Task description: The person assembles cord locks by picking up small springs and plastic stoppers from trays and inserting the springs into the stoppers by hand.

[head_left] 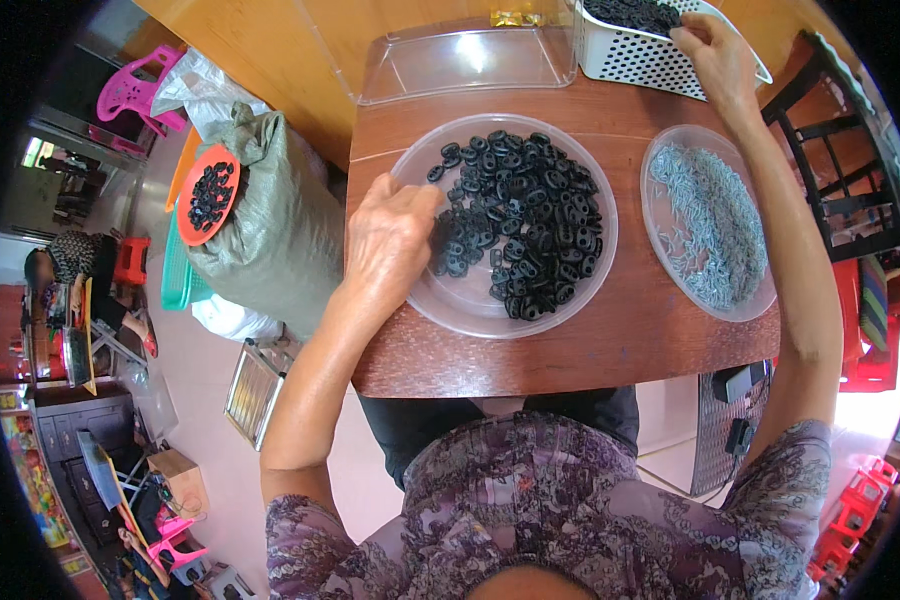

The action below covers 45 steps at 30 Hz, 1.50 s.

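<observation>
My left hand [392, 228] is closed over the left rim of a round clear plastic bowl [452, 300]. What its curled fingers hold, if anything, is hidden. Inside the bowl lies a heap of small black plastic pieces [555, 215] with two holes each; some near the hand look blurred. My right hand [712, 52] reaches to the far right, fingers pinched together at the rim of a white perforated basket [635, 66]. Small black parts [632, 14] fill that basket. Under my right forearm stands a clear oval-looking dish [670, 268] of thin silvery metal pieces, perhaps screws [715, 225].
A clear shallow lid or tray [470, 60] lies at the table's back. Left of the brown table [560, 365] stands a stuffed grey-green sack [275, 215] with a red plate [202, 232] of black pieces on it. A dark chair [845, 150] is at right; a person [88, 265] sits far left.
</observation>
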Available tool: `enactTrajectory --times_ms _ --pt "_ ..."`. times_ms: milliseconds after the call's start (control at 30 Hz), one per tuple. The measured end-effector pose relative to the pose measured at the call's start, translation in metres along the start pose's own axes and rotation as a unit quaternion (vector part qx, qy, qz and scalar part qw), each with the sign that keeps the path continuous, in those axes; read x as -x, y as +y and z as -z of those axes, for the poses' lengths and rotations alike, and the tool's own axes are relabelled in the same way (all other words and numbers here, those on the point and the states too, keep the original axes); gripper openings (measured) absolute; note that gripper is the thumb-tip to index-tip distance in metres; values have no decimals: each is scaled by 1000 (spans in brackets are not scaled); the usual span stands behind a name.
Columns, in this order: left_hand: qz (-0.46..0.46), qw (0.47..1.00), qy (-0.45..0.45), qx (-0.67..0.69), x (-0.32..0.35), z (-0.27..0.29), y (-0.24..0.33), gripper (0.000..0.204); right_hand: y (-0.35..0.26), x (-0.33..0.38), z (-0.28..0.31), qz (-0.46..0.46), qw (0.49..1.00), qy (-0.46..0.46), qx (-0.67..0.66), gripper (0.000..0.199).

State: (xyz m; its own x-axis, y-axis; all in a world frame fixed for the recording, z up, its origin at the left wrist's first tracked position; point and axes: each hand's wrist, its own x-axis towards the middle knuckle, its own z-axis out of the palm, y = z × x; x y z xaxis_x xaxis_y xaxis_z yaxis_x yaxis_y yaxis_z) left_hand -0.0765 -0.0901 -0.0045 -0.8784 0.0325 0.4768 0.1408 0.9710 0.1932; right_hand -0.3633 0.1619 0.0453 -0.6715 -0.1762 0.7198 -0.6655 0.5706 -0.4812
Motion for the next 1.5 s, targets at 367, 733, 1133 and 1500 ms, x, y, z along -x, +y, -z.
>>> enactTrajectory --times_ms 367,733,1133,1500 --pt "-66 987 -118 -81 -13 -11 4 19 -27 99 63 -4 983 -172 -57 15" --pt "53 996 -26 74 3 22 30 9 -6 138 73 83 951 -294 40 10" --pt "217 906 23 363 31 22 66 12 3 135 46 144 935 -307 103 9" --pt "279 852 23 442 41 11 74 11 -5 134 43 171 922 -334 93 6"
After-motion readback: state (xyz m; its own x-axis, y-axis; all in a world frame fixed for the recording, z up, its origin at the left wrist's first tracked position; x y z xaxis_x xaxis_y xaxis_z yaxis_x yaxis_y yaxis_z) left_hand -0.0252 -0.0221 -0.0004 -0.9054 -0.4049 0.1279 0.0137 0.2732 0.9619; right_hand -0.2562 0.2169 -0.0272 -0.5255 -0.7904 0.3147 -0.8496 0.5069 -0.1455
